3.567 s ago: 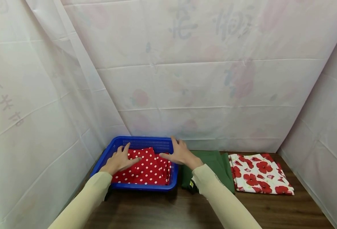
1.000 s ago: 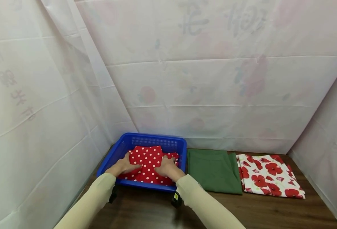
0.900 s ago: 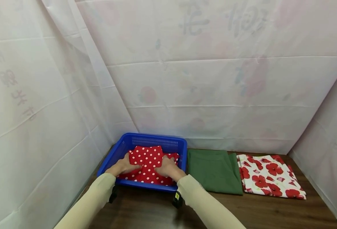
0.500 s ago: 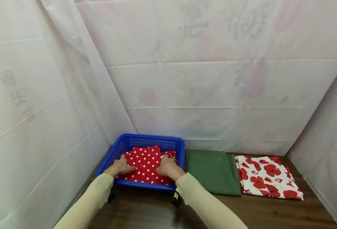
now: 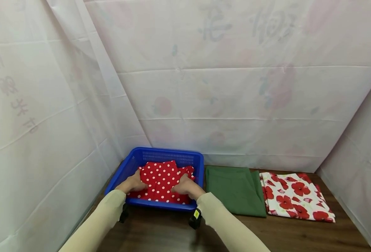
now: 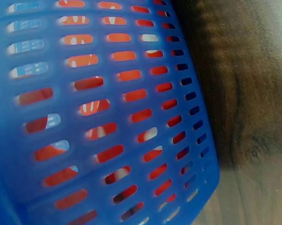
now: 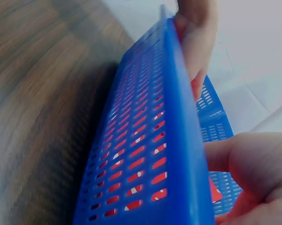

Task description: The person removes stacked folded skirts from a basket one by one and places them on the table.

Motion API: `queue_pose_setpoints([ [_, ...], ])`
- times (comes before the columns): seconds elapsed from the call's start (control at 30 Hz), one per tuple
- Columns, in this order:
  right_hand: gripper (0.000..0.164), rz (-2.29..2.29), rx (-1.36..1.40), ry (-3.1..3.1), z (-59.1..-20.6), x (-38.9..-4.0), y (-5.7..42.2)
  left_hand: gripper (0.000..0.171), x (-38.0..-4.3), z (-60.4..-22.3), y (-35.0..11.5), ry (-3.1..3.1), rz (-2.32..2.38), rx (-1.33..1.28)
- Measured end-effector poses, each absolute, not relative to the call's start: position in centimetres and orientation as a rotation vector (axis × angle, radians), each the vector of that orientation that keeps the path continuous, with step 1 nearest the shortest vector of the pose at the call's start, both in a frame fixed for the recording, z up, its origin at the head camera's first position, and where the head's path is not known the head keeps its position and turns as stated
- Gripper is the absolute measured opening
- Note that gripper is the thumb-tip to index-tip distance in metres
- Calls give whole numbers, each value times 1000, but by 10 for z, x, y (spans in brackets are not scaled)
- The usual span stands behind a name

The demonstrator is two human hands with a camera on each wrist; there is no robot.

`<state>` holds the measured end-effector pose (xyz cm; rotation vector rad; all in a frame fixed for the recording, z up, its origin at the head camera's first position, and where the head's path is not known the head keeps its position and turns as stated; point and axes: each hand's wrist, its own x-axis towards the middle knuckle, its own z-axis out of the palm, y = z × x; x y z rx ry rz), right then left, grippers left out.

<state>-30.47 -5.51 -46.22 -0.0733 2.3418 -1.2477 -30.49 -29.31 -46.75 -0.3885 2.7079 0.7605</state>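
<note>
A folded red cloth with white polka dots (image 5: 160,178) lies in a blue plastic basket (image 5: 172,151). My left hand (image 5: 134,182) grips the cloth's left side, thumb pointing inward over the fabric. On the right, my right hand (image 5: 186,187) holds the cloth with its thumb turned toward the middle; part of the fabric shows beyond this hand. The fingers of both hands bend down out of sight. In the left wrist view, red fabric shows through the slots of the basket wall (image 6: 131,112). Over the rim in the right wrist view appears my right hand (image 7: 258,173).
A folded green cloth (image 5: 235,190) lies on the dark wooden table (image 5: 160,231) just right of the basket. Farther right is a folded white cloth with red flowers (image 5: 294,196). White printed sheets (image 5: 229,94) enclose the table at the back and both sides.
From hovering spread over the basket, both hands have come down onto the polka-dot cloth; the right has moved left off the basket's rim. Over the last second they have hardly shifted.
</note>
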Motion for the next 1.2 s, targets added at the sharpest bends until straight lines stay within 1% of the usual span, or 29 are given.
queue_pose_setpoints([
  [0.13,99,-1342,-107,2312,-464,-309,-53,99,-307,-469,-297,2709,830,-369],
  [0.37,70,-1415,-252,2334,-462,-309,-51,98,-310,-475,-299,2703,896,-341],
  [0.47,68,-1413,-263,2356,-461,-309,-51,98,-309,-473,-299,2700,895,-343],
  [0.7,65,-1540,-163,2214,-462,-315,-43,100,-310,-471,-300,2700,914,-337],
  [0.83,61,-1478,-208,2175,-463,-317,-42,99,-311,-470,-300,2705,959,-311],
  [0.93,58,-1408,-239,2210,-465,-318,-44,91,-310,-467,-300,2731,988,-281],
  [1.13,46,-1368,-251,2262,-471,-319,-49,62,-309,-464,-301,2742,1028,-225],
  [1.2,44,-1377,-241,2267,-472,-320,-50,58,-309,-464,-301,2721,1035,-221],
])
